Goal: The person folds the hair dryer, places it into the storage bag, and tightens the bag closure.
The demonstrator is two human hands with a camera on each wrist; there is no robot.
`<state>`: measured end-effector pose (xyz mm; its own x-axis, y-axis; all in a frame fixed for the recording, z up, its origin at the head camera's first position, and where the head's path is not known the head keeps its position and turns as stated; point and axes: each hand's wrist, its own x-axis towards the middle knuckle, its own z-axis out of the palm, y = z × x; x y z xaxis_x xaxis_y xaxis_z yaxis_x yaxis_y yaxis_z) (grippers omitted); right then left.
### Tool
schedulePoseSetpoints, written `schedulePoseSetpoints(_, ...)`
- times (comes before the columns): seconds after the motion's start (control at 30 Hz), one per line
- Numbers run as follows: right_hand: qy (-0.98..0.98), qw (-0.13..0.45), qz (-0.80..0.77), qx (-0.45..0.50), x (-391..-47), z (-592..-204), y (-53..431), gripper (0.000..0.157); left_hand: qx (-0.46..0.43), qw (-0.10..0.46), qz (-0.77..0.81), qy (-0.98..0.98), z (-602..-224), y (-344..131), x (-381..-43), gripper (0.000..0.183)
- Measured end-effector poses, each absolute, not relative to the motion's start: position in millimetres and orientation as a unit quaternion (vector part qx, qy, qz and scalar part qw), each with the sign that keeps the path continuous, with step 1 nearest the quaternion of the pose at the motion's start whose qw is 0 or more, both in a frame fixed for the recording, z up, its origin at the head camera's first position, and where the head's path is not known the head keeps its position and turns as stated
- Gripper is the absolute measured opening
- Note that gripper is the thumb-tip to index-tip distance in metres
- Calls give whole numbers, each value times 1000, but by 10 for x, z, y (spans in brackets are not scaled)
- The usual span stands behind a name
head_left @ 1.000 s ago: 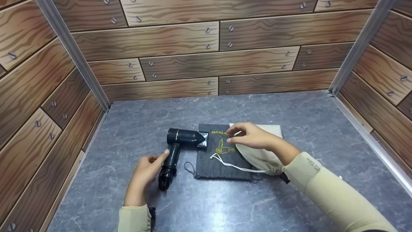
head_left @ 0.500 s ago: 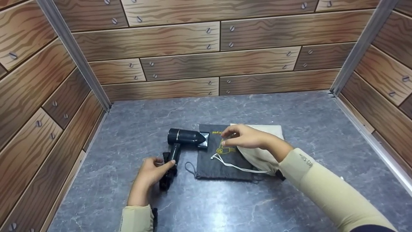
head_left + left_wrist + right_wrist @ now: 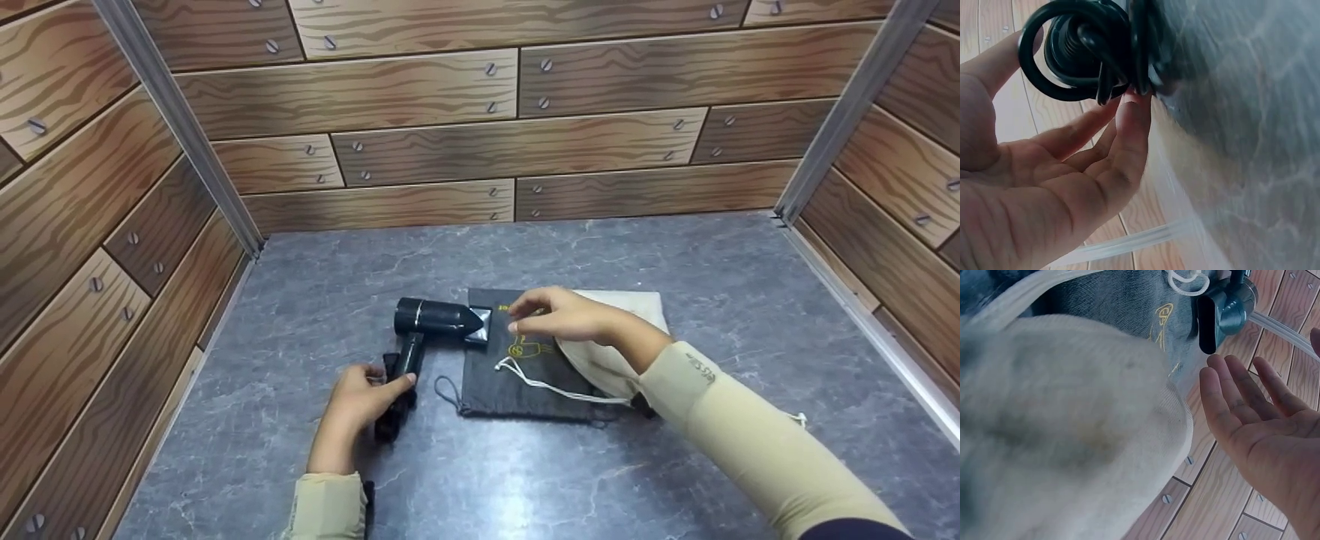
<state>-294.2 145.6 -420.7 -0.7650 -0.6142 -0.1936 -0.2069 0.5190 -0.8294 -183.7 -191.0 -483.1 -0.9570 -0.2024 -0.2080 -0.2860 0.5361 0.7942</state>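
Note:
A black hair dryer (image 3: 442, 319) lies on the grey tabletop, its flat nozzle (image 3: 478, 327) over the left edge of a dark grey drawstring bag (image 3: 487, 386). My left hand (image 3: 358, 401) grips the dryer's handle, thumb on the near side and fingers round the other. In the left wrist view, the looped black cord (image 3: 1084, 53) sits between thumb and fingers. Just right of the nozzle, my right hand (image 3: 562, 319) hovers over the bag with relaxed fingers and holds nothing. The right wrist view shows its fingers apart from the nozzle (image 3: 1210, 323).
A cream drawstring bag (image 3: 637, 304) overlaps the dark bag on its right, partly hidden by my right forearm. Its white cord (image 3: 555, 388) trails across the dark bag. Another white cord end (image 3: 799, 418) shows beyond the right sleeve. Wood-patterned walls (image 3: 420, 157) enclose the table.
My left hand has moved a little right and taken hold of the handle. My right hand has shifted slightly left toward the nozzle. The dryer and bags stay in place.

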Motion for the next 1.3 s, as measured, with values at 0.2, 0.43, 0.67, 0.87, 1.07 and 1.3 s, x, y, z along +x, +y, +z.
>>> schedulePoseSetpoints(0.2, 821, 260, -451, -233, -2961, -4229, 1369, 52, -150, 41, 457, 876, -4862, -1904, -1851, 68)
schedulePoseSetpoints(0.43, 819, 267, -449, -236, -2990, -4235, 1244, 53, -158, 39, 453, 877, -4877, -1910, -1846, 62)
schedulePoseSetpoints(0.67, 826, 261, -441, -234, -3030, -4223, 1131, 51, -162, 31, 450, 878, -4876, -1919, -1844, 52)
schedulePoseSetpoints(0.87, 839, 241, -434, -222, -3080, -4193, 1031, 52, -159, 36, 444, 881, -4844, -1880, -1861, 45)
schedulePoseSetpoints(1.07, 833, 242, -442, -227, -3148, -4192, 997, 53, -155, 47, 442, 882, -4843, -1847, -1877, 42)
schedulePoseSetpoints(1.3, 826, 242, -457, -226, -3193, -4162, 961, 54, -161, 48, 441, 882, -4829, -1841, -1890, 43)
